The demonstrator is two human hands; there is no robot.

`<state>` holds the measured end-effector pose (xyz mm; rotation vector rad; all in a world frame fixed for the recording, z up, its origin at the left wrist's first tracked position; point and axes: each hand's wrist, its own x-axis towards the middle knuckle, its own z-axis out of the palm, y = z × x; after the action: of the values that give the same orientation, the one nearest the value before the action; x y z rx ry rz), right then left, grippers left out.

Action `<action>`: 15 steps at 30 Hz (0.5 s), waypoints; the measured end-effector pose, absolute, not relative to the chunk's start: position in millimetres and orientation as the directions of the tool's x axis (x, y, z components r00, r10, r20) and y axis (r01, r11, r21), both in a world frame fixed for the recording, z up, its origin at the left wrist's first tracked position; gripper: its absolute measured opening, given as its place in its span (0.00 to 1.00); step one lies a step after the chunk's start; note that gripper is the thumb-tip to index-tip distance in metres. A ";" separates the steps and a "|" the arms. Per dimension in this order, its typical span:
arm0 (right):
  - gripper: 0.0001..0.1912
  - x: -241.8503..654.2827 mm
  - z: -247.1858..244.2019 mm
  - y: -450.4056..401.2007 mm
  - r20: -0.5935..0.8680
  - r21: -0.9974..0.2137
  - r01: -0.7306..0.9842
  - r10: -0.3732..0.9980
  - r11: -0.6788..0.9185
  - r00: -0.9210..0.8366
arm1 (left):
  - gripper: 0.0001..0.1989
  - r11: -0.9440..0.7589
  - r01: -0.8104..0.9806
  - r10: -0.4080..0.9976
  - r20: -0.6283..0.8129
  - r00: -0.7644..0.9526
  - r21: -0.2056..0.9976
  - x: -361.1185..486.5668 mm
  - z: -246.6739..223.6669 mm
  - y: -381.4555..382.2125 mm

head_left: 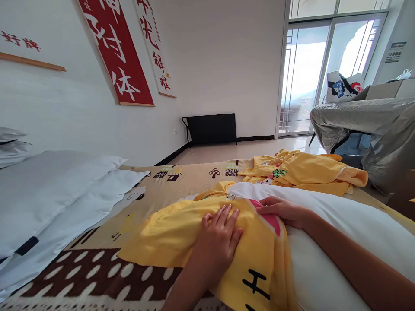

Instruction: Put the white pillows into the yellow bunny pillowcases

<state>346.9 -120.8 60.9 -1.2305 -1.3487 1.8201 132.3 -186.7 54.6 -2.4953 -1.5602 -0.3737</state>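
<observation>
A yellow pillowcase [181, 226] with black letters and a pink ear print lies over the end of a white pillow [324, 207]. Flat on top of the pillowcase rests my left hand [220, 233], its fingers stretched out. My right hand [285, 211] is at the pillowcase's edge by the pink print, thumb on the near side and fingers beyond, gripping the cloth. Its forearm lies along the pillow. How far the pillow reaches inside the pillowcase is hidden.
Other white pillows [55, 185] lie at the left on the patterned blanket [191, 172]. More yellow fabric [308, 168] is heaped at the back right. A table under silvery plastic [356, 112] stands beyond, and a black folded frame [212, 129] leans against the wall.
</observation>
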 end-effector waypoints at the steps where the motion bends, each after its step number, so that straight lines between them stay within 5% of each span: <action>1: 0.12 346.9 61.3 -121.2 -0.342 -0.937 0.085 0.839 -0.339 -0.422 | 0.22 -0.434 0.901 0.858 0.299 0.419 -0.015 132.4 54.8 -186.7; 15: 0.13 349.2 55.4 -117.6 -0.299 -0.954 0.111 0.835 -0.279 -0.462 | 0.22 -0.441 0.897 0.848 0.318 0.424 -0.022 133.2 54.8 -187.3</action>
<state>349.2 -117.6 55.4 -1.1904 -1.4418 1.7948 133.2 -187.3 54.8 -2.4868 -1.5427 -0.3892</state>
